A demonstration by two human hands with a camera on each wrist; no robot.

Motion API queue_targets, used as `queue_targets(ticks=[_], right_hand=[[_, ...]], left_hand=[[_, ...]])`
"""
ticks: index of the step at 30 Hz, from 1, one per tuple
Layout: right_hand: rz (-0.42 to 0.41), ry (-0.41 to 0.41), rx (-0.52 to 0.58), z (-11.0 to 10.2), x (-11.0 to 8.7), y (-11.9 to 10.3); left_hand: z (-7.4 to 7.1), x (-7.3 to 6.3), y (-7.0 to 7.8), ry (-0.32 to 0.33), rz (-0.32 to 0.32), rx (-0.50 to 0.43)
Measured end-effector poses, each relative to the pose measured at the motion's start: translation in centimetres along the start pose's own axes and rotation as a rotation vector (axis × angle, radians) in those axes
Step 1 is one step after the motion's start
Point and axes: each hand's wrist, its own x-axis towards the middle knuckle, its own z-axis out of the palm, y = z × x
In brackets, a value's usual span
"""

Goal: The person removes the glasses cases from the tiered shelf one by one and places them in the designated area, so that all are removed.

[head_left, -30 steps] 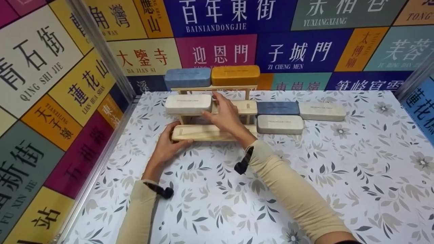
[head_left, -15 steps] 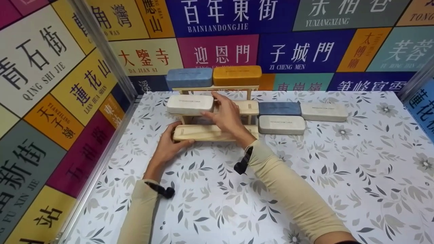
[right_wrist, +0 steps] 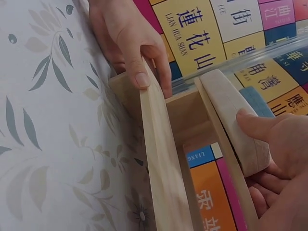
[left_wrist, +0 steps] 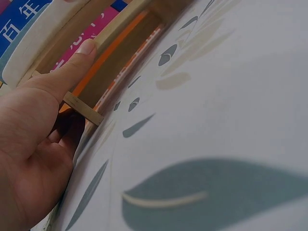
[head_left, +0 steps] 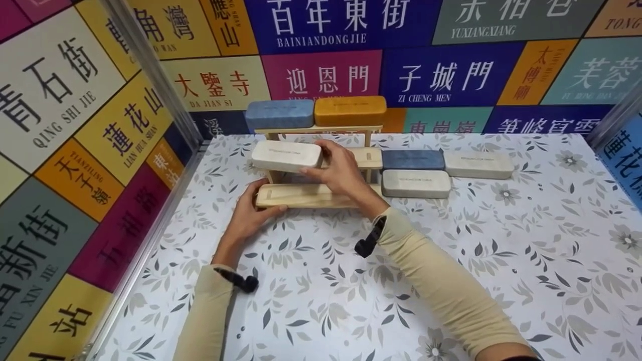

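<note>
A stepped wooden rack with three tiers stands near the back wall. My left hand grips the left end of its lowest tier, with the thumb over the front edge in the left wrist view. My right hand holds a white glasses case by its right end, over the left half of the middle tier. In the right wrist view, the thumb lies on the case's upper face and the other fingers are partly hidden under its end. A light blue case and a mustard case sit on the top tier.
To the right of the rack, a darker blue case, a cream case and another pale case rest close together on the leaf-patterned tabletop. Walls with coloured sign panels rise behind and at left.
My right hand has drawn the white case slightly right and toward me, and the case is now a little tilted. The left hand keeps its hold on the rack.
</note>
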Motion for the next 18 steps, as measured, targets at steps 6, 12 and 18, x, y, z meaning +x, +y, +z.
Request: queue_targets(ticks=[6, 12, 18], right_hand=[[-0.005, 0.024, 0.106, -0.9, -0.7, 0.4], [-0.016, 0.034, 0.194, -1.4, -2.1, 0.9], [0.007, 0.040, 0.238, -2.0, -3.4, 1.3]], left_hand=[[-0.1, 0.0, 0.1, 0.002, -0.004, -0.006], [0.0, 0.0, 0.1, -0.010, -0.018, -0.043], [0.1, 0.0, 0.1, 0.004, -0.024, -0.034]])
